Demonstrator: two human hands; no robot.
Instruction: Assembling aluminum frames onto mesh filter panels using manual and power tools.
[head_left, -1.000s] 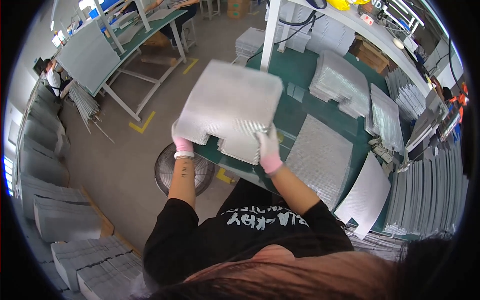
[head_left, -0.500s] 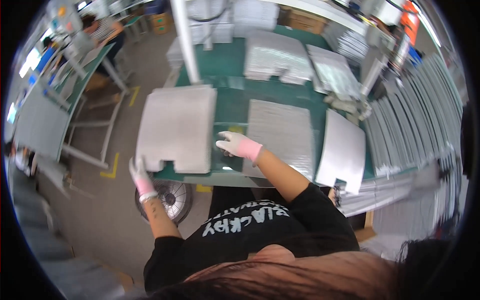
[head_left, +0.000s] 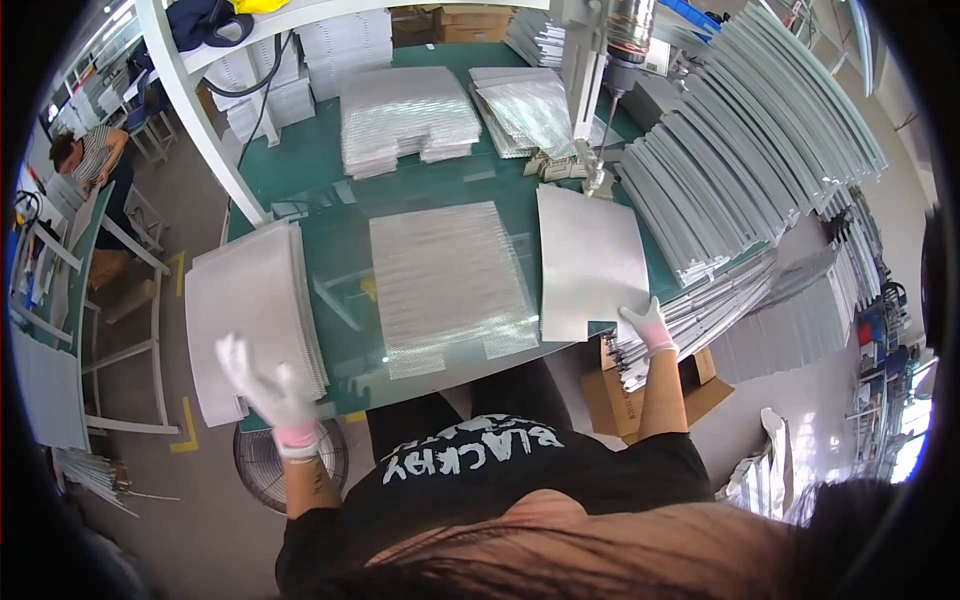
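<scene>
Now the big grey sheet that both hands had carried in the air a moment earlier lay on the stack of grey sheets (head_left: 255,320) at the left end of the green table (head_left: 320,170), so the carrying looked finished and that piece was put down. The left hand (head_left: 268,388), in a white glove with a pink cuff, hovered blurred over the near corner of that stack, its fingers spread and holding nothing. The right hand (head_left: 643,320), which half a second before had rested near the middle of the table edge, had gone out to the right and pinched the near right corner of a smooth flat sheet (head_left: 590,260) lying on the table, probably to take it up as the next piece. That sheet was pale grey, plain and rectangular with a notch cut in its near edge. Between the two lay a ribbed, shiny panel (head_left: 450,280), flat and untouched. Long metal strips (head_left: 740,170) were heaped at the right.
</scene>
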